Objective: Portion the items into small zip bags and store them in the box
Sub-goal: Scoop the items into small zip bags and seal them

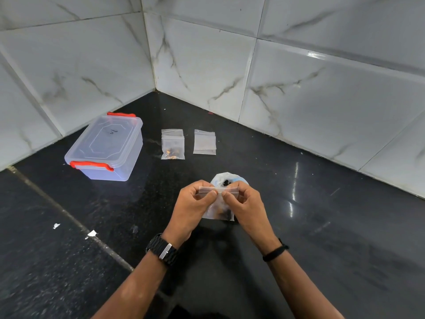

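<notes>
I hold a small zip bag (pixel 218 209) above the dark counter (pixel 299 226), its top strip pinched between the thumb and fingers of my left hand (pixel 193 203) and right hand (pixel 243 203). Both palms face each other, wrists low.

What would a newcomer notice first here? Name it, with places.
Both hands, left hand and right hand, pinch a small zip bag at centre. A lidded clear box with red latches sits far left; two bag piles lie beyond the hands.
</notes>
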